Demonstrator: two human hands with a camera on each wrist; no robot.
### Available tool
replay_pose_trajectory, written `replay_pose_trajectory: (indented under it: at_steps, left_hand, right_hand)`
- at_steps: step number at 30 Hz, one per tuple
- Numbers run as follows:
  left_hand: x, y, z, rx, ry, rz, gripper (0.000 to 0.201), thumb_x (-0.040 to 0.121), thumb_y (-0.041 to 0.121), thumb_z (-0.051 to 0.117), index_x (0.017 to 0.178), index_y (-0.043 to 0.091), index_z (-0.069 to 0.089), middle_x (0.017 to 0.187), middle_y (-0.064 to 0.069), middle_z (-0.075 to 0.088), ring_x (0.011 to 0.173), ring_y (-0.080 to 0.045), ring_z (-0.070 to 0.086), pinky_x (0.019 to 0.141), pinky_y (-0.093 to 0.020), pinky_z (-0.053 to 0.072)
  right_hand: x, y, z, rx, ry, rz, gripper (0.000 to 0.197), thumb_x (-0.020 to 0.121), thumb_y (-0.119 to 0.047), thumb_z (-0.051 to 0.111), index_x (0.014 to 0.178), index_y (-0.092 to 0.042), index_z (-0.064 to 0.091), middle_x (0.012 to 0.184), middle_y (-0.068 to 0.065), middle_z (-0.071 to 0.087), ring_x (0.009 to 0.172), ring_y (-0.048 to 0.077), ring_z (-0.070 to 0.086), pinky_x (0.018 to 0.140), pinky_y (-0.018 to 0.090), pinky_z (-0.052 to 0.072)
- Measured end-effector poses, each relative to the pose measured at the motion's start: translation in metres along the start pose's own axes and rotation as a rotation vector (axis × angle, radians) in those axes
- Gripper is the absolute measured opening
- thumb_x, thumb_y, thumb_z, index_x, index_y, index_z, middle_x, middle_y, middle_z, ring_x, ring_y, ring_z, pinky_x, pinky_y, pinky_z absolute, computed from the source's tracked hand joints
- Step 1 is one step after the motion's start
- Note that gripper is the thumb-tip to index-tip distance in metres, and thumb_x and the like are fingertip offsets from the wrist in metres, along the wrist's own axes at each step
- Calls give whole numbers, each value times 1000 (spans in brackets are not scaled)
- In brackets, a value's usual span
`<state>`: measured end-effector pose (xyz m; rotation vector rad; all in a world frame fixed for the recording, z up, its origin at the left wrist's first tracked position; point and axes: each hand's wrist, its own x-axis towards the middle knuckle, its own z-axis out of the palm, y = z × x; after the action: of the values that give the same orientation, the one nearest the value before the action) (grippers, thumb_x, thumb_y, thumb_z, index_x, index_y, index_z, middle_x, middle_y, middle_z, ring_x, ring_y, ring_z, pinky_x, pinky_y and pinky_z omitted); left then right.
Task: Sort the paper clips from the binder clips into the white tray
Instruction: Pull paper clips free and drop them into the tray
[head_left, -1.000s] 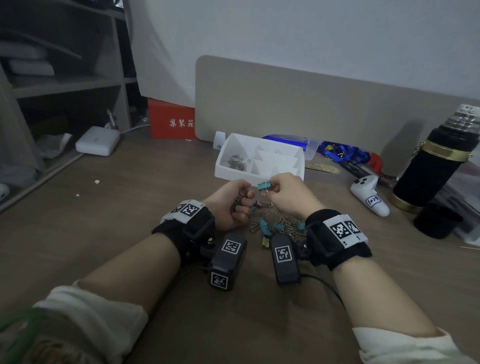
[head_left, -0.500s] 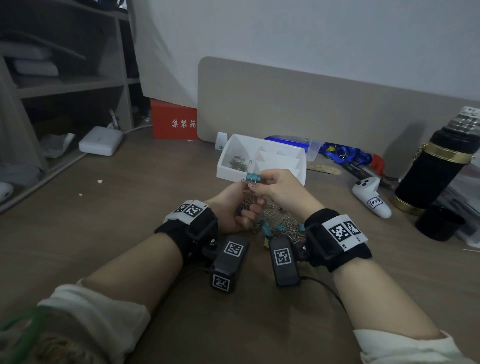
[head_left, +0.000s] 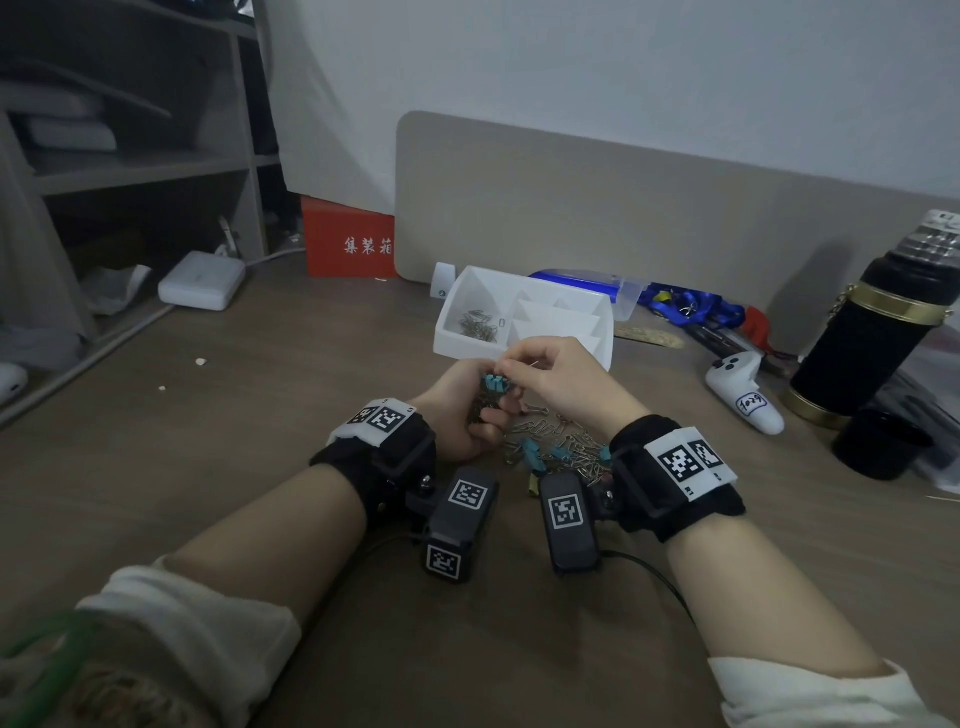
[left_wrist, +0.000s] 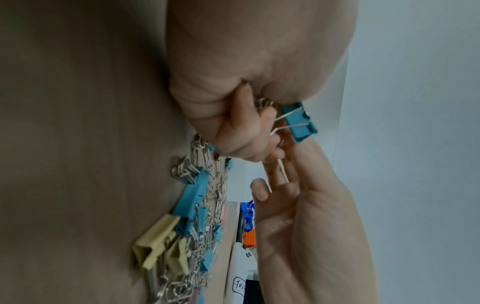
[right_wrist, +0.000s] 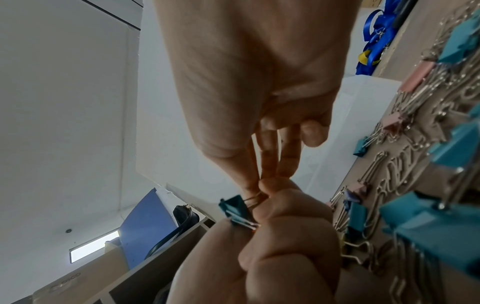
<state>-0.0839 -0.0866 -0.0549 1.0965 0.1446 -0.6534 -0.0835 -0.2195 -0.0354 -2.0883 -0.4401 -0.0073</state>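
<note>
Both hands meet above the clip pile (head_left: 553, 452), just in front of the tray (head_left: 522, 332), which sits toward the table's far edge. The left hand (head_left: 462, 413) is curled in a fist round a bunch of paper clips (left_wrist: 263, 103) and also has a teal binder clip (head_left: 493, 383) caught at its top, near thumb and forefinger. The right hand (head_left: 558, 376) pinches thin wire beside that binder clip with thumb and fingertips pressed together; whether the wire is a paper clip or one of the binder clip's handles I cannot tell.

This looks like the separating step: a tangled clip being teased out of the bunch. Next, I judge, the wire must be worked free without pulling others along, then carried over the tray's near wall and dropped in the right compartment.

The tray is smooth white plastic with slanted dividers; its left compartment holds a small heap of paper clips (head_left: 478, 326), the others look bare. The pile mixes bright bent wire with folded metal binder clips in teal, pale yellow and pink. The table (head_left: 260, 467) is matt brown wood grain.
</note>
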Motion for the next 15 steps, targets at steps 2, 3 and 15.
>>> replay_pose_trajectory:
  at_steps: [2, 3, 15]
  left_hand:
    - [0, 0, 0, -12, -3, -11, 33, 92, 23, 34, 63, 12, 44, 47, 3, 38, 30, -3, 27, 27, -13, 12]
    - [1, 0, 0, -22, -4, -15, 33, 93, 23, 35, 64, 12, 44, 47, 3, 38, 30, -3, 26, 27, -13, 12]
    - [1, -1, 0, -29, 0, 55, 34, 94, 15, 29, 65, 16, 45, 43, 3, 42, 29, -2, 25, 30, -12, 10]
  right_hand:
    - [0, -1, 2, -23, -13, 9, 12, 94, -18, 60, 84, -16, 68, 73, 6, 62, 68, 14, 60, 62, 25, 51]
    - [0, -1, 2, -31, -7, 13, 13, 94, -19, 60, 84, -17, 68, 73, 6, 62, 66, 13, 60, 59, 23, 50]
    - [-1, -3, 3, -69, -2, -98, 6, 83, -20, 73, 84, -14, 72, 55, -7, 62, 50, 3, 54, 61, 31, 49]
